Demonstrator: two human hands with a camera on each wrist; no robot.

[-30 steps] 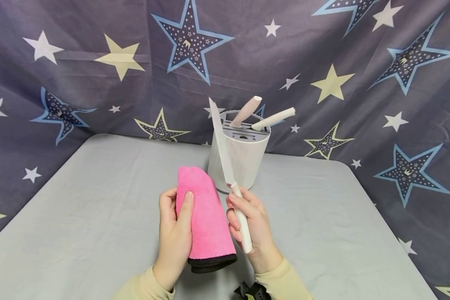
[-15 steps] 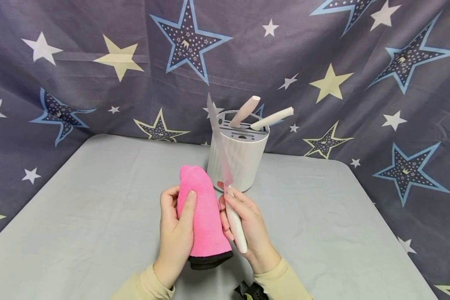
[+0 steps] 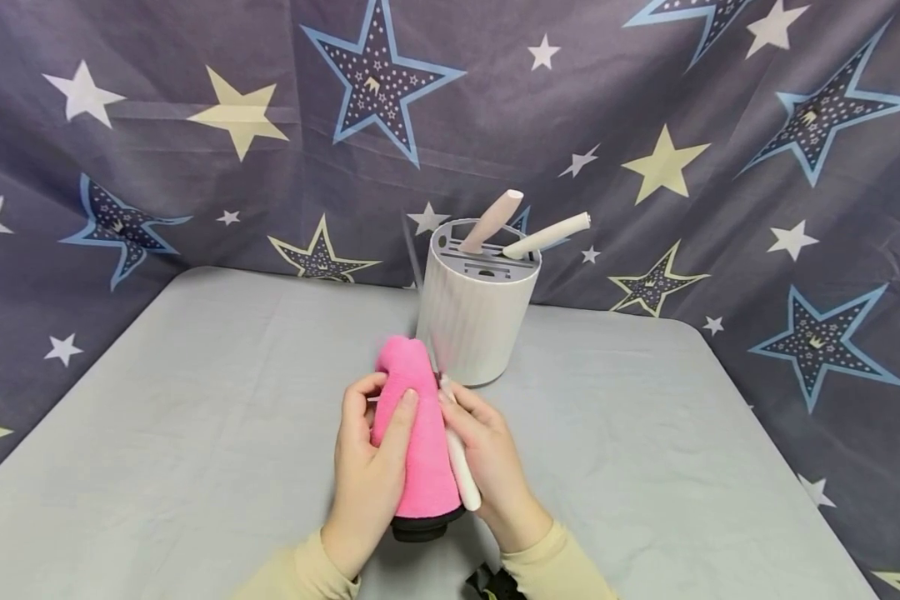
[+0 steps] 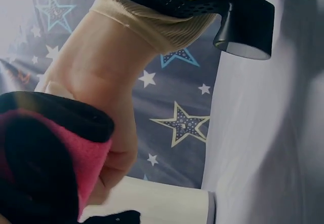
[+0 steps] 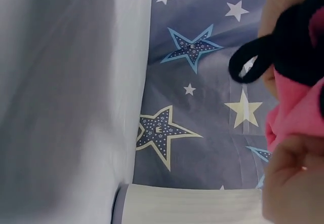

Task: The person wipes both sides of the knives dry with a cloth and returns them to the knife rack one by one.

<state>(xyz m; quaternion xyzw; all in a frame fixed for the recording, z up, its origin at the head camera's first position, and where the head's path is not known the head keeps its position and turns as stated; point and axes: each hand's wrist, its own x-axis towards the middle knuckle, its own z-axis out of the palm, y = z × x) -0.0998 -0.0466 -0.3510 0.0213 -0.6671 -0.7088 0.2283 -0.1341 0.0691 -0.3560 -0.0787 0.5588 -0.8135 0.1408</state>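
Note:
In the head view my left hand (image 3: 371,475) grips a folded pink cloth (image 3: 423,467) with black edging, its thumb lying across the front. My right hand (image 3: 495,467) holds a kitchen knife by its white handle (image 3: 462,467), right against the cloth's right side. The thin blade points up and away, seen nearly edge-on and blurred, its lower part close beside the cloth. Black edging and a black hanging loop (image 5: 251,59) of the cloth show in the right wrist view. In the left wrist view the cloth's black hem (image 4: 61,115) covers part of a hand.
Behind the hands stands a white ribbed knife block (image 3: 476,325) with a grey slotted top. A pink-handled knife (image 3: 492,222) and a cream-handled knife (image 3: 547,237) stick out of it. The grey-covered table (image 3: 217,400) meets a star-patterned curtain at the back.
The knife has moved left against the cloth, and its blade has turned from broadside to nearly edge-on. The left hand and cloth have shifted slightly right, bringing both hands closer together.

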